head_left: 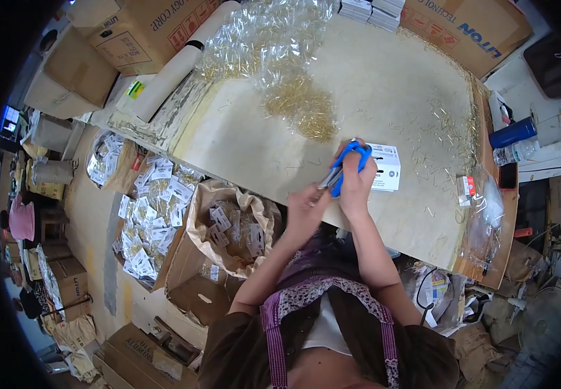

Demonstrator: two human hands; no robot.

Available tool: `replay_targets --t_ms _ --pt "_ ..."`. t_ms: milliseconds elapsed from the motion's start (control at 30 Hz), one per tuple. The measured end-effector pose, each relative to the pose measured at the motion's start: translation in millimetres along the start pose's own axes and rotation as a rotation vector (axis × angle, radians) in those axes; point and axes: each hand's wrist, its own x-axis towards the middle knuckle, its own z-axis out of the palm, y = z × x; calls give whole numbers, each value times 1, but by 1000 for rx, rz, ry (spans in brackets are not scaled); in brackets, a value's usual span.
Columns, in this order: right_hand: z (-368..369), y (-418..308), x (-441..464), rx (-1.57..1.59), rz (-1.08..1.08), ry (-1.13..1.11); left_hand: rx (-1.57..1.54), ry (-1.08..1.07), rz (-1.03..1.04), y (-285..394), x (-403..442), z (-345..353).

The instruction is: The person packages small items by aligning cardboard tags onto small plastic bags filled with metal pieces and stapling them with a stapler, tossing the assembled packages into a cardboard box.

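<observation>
My right hand point(356, 176) is wrapped round a blue-handled tool point(349, 157), which looks like a stapler or pliers. My left hand point(307, 206) is closed at the tool's metal end, and what its fingers pinch is too small to make out. White printed cards point(385, 167) lie on the table just right of my right hand. Beyond my hands is a pile of small gold wire pieces point(306, 110), next to a heap of clear plastic bags point(264, 45).
Loose wire pieces point(446, 120) dot the right of the worktable point(371, 84). Left below its edge stand a paper-lined box point(197, 223) and a box of carded packets point(154, 220). A blue bottle point(512, 132) lies at the right. Cartons point(462, 32) stand behind.
</observation>
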Motion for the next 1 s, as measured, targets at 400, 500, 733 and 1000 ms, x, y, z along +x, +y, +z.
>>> replay_targets --t_ms 400,500,733,1000 --pt "-104 -8 11 -1086 -338 -212 652 212 303 -9 84 -38" --pt "-118 1 9 -1102 -286 -231 852 321 350 -16 101 -19" --pt "-112 8 6 -979 -295 -16 678 274 243 -20 94 -30" --pt "-71 -1 34 -611 34 -129 -462 -109 -261 0 57 -38"
